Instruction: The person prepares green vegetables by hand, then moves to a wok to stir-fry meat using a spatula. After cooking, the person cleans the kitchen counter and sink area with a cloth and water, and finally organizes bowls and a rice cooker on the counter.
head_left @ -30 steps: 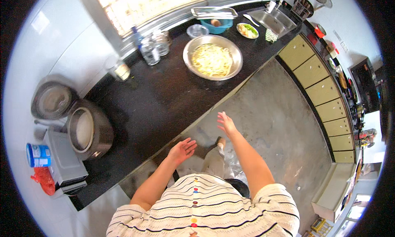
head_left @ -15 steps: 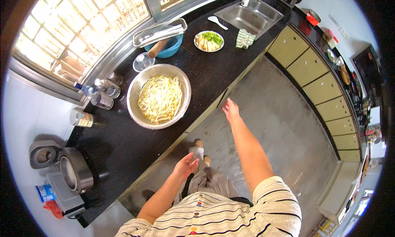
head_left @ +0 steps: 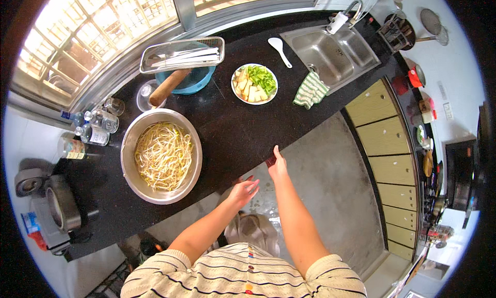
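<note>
My right hand [head_left: 278, 164] reaches toward the counter's front edge with its fingers stretched out and nothing in them. Lower and to its left, my left hand [head_left: 244, 192] is also bare, fingers loosely apart and pointing right. A large steel basin [head_left: 127, 161] of bean sprouts [head_left: 164, 156] sits on the black counter [head_left: 222, 138], left of both hands and touched by neither. Farther back stands a white plate [head_left: 275, 95] with pale cut pieces [head_left: 249, 87] and chopped green pieces [head_left: 264, 79]. A green-and-white striped cloth [head_left: 311, 91] lies right of it.
A white spoon [head_left: 280, 52] lies near the double sink [head_left: 319, 52]. A wire basket [head_left: 182, 69] and a wooden stick [head_left: 169, 87] rest over a blue basin [head_left: 201, 81]. Clear bottles [head_left: 101, 123] stand at the left by the window. Yellowish cabinets [head_left: 382, 138] line the right.
My body and view have turned and come nearer the counter. My right hand has come back closer to my left, and both now sit by the counter's edge, still holding nothing.
</note>
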Available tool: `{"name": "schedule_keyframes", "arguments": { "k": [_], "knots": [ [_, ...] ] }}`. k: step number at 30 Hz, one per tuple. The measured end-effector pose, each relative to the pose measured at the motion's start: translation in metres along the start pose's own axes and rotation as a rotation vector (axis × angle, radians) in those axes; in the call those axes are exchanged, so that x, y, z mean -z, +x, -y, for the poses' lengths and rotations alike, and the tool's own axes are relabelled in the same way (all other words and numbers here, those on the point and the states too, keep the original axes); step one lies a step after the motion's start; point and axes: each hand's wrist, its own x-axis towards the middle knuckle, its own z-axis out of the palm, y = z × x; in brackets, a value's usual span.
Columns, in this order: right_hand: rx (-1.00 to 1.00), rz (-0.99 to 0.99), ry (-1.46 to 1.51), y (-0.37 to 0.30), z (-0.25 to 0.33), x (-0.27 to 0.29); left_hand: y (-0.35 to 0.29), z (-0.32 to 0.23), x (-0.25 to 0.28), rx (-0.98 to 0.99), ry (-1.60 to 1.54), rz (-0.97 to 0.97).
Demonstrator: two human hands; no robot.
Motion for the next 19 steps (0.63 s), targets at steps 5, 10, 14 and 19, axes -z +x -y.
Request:
{"name": "schedule_keyframes", "arguments": {
  "k": [5, 10, 14, 19],
  "knots": [
    [0.016, 0.045, -0.417, 0.013, 0.004, 0.033, 0.043, 0.016, -0.024, -0.009, -0.075, -0.002],
    [0.124, 0.065, -0.627, 0.005, 0.015, 0.093, 0.079, 0.023, -0.020, -0.131, -0.346, -0.049],
    [0.127, 0.147, -0.650, 0.005, 0.043, 0.157, 0.102, 0.030, -0.016, -0.276, -0.355, -0.125],
    [0.189, 0.178, -0.818, 0.013, 0.088, 0.220, 0.122, 0.033, -0.019, -0.457, -0.313, -0.131]
  ]
}}
